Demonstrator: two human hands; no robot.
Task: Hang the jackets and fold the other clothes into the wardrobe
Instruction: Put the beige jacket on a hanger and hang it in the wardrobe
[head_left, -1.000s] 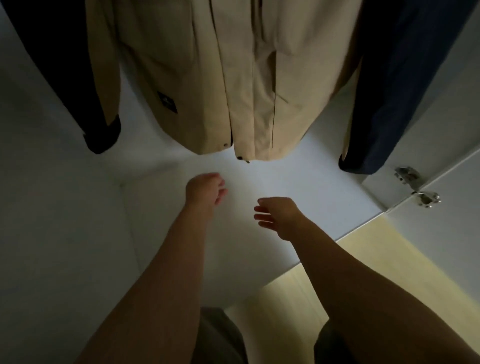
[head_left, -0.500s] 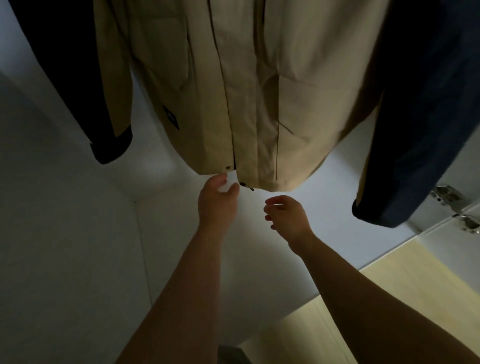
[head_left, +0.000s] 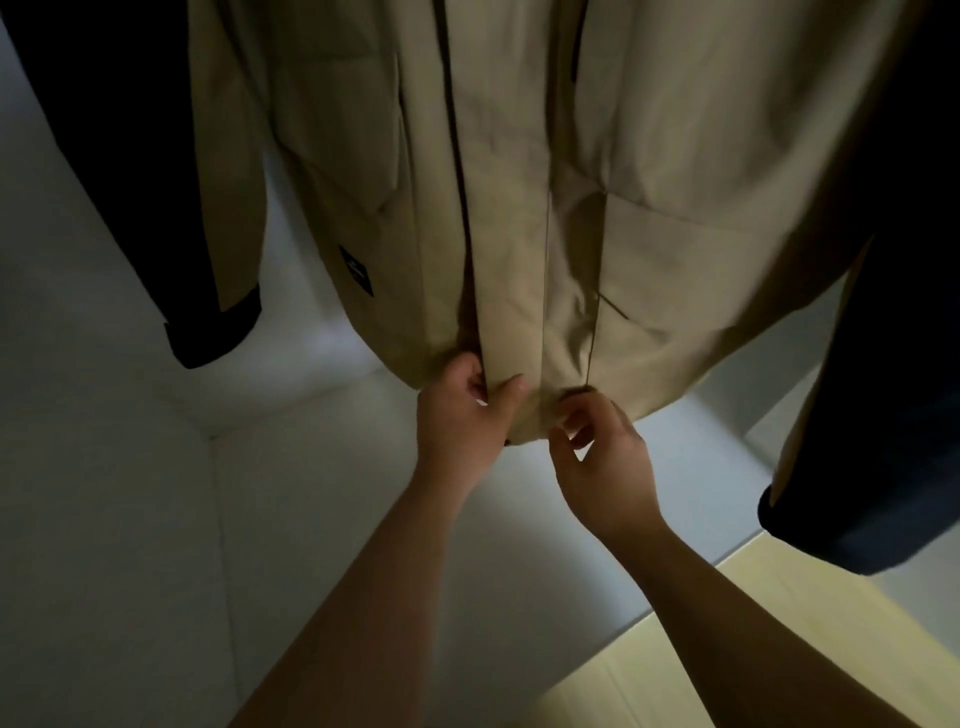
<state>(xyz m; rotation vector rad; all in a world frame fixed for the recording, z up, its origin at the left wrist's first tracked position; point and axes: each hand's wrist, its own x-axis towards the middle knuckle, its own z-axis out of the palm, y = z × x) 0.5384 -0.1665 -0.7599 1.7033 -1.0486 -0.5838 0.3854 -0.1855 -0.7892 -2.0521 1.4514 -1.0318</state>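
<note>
A beige jacket (head_left: 519, 182) with dark navy sleeves hangs inside the white wardrobe (head_left: 104, 493), filling the top of the head view. Its left sleeve cuff (head_left: 218, 327) and right sleeve (head_left: 883, 415) dangle at either side. My left hand (head_left: 462, 415) pinches the bottom hem at the front placket, thumb over the cloth. My right hand (head_left: 597, 457) pinches the hem just to the right of it. A small dark label (head_left: 357, 271) sits on the jacket's lower left front.
The wardrobe's white floor panel (head_left: 363, 493) lies below the hem, its side wall on the left. Pale wooden flooring (head_left: 779, 649) shows at the lower right, outside the wardrobe.
Both hands rose from below the jacket to its hem and took hold of it. The camera moved closer, so the jacket looks larger.
</note>
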